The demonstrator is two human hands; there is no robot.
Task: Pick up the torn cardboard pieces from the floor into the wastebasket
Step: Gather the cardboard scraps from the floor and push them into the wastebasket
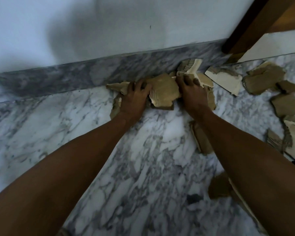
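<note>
Both my arms reach down to the marble floor (143, 150), where it meets the grey marble skirting (75, 74) under the pale wall (109, 23). My left hand (134, 96) lies on the left side of a heap of torn cardboard pieces (163, 89), its fingers (143, 86) curled over the edge of a brown piece. My right hand (192, 92) lies on the heap's right side, its fingers bent down onto a piece with a cream face and bare corrugation (191, 67) that leans against the skirting. The heap sits between my two hands. More torn pieces (262, 79) lie scattered on the floor to the right, one strip (201, 138) just beside my right forearm. A dark wooden frame (245, 28) slants down to the floor at upper right. No wastebasket is in view.
</note>
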